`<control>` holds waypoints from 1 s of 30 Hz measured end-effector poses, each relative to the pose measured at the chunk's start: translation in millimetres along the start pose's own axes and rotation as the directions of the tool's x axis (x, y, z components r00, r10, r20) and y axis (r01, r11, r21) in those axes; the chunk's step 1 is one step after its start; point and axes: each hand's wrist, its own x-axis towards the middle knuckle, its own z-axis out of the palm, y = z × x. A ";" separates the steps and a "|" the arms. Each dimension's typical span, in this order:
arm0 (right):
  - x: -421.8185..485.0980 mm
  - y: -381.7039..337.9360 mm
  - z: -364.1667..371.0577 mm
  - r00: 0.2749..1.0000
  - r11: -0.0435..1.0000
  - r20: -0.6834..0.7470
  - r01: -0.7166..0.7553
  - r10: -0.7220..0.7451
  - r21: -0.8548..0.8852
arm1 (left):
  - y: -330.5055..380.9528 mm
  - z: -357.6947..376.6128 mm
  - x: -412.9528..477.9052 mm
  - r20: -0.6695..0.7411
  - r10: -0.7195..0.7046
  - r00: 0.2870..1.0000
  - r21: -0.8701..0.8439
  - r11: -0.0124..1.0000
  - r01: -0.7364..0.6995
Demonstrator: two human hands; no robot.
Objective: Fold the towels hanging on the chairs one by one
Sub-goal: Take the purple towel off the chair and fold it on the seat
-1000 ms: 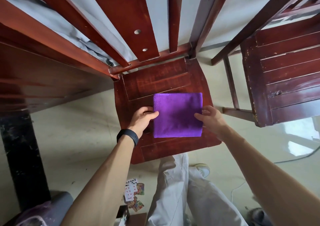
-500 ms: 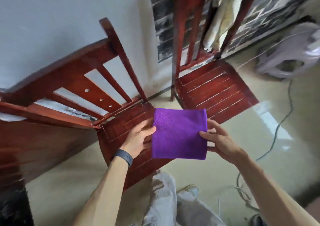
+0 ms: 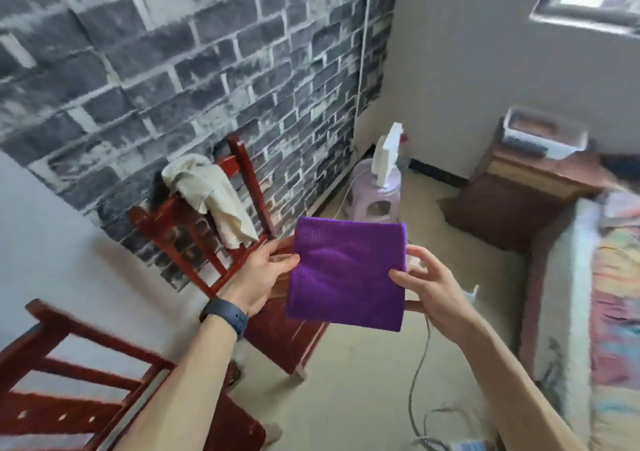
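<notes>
While left grip [image 3: 262, 275] and right grip [image 3: 430, 286] pinch the purple towel [image 3: 347, 274], the cream towel [image 3: 212, 197] on the chair [image 3: 248, 174] back lies nearer left.

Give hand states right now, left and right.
Left hand: pinches the left edge of the folded purple towel.
Right hand: pinches the same towel's right edge.

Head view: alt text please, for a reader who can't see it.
Both hands hold up a folded purple towel, the left hand pinching its left edge, the right hand its right edge. Behind, a cream towel hangs over the back of a red wooden chair by a brick-pattern wall.
</notes>
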 end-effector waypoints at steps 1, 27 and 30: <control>1.0 -11.3 -13.7 0.999 1.000 -0.027 0.028 -0.028 0.010 | 13.6 16.3 10.9 0.033 0.017 0.999 0.020 1.000 -0.017; 217.4 -201.6 -339.2 0.797 0.950 -0.567 0.303 -0.207 0.078 | 216.0 398.3 406.3 0.571 -0.001 0.821 0.220 0.963 -0.152; 245.1 -200.8 -390.0 0.777 0.954 -0.607 0.282 -0.167 0.099 | 207.7 449.1 447.6 0.580 -0.044 0.813 0.244 0.962 -0.123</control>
